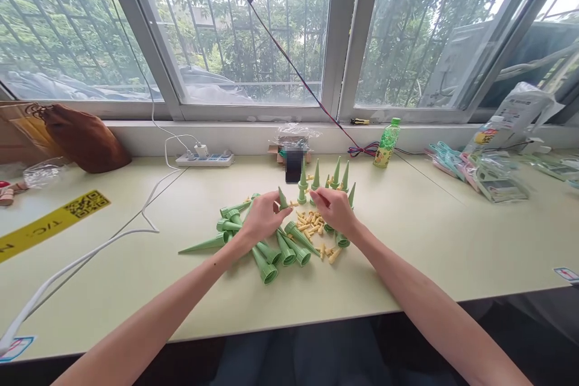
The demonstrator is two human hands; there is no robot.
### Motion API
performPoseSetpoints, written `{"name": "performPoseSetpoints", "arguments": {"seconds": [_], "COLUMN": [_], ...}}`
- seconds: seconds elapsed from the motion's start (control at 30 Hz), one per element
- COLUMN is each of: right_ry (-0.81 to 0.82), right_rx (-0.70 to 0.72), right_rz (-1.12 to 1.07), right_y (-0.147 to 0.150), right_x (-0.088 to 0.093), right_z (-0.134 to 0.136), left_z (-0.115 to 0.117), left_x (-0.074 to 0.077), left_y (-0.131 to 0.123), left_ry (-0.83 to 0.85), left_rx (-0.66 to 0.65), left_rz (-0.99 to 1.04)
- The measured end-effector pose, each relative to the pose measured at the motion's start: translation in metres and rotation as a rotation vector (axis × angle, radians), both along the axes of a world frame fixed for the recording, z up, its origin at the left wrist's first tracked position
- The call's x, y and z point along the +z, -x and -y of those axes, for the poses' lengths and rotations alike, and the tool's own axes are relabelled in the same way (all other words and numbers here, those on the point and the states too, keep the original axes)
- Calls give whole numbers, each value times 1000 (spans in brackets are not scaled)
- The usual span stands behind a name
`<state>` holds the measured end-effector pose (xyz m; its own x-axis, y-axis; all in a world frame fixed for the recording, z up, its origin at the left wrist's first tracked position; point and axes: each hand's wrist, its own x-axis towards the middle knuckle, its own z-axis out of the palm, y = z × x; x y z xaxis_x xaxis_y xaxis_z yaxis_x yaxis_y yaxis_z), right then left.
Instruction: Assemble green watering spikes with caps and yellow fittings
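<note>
My left hand [263, 217] is closed around a green plastic cone spike [283, 198], its pointed tip up. A small yellow piece shows at the spike's side, near my fingertips. My right hand [335, 210] is closed in a pinch to the right; what lies between its fingertips is too small to make out. Between the hands lies a pile of small yellow plastic valve-like pieces [309, 225]. More green spikes with wide ribbed ends [288, 256] lie loosely under and around my left hand. Several spikes [316, 174] stand upright, points up, behind my right hand.
A phone [294, 167] leans against a small box at the back. A power strip [205, 159] with a white cable [143, 211] lies left. Further off are a brown pouch [85, 139], a green drink bottle [387, 143] and plastic-wrapped items [497, 181]. The table's front edge is near my forearms.
</note>
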<state>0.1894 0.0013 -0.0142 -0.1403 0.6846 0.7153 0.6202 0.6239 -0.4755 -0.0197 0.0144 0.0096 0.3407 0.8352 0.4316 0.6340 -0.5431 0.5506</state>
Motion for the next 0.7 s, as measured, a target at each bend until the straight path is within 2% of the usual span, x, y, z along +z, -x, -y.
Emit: {"name": "performPoseSetpoints", "arguments": {"seconds": [0.07,0.17,0.4,0.57,0.7], "right_ry": [-2,2,2,-3,7], "right_rx": [14,26,45,60,79], "right_rz": [11,15,59,94,93], "right_y": [-1,-3,-2,0,1], "right_x": [0,0,0,0,-1], "right_z": [-1,-2,-2,1,3], "left_z": [-7,-21,-47,-53,-51], "left_x": [4,6,-6,-14,-11], "left_y": [-5,-16,-32,-34,-31], "left_ry": [85,159,185,208,231], "left_rx": [-39,17,73,73,65], "left_rz": [-58,-135,-216,-264,-271]}}
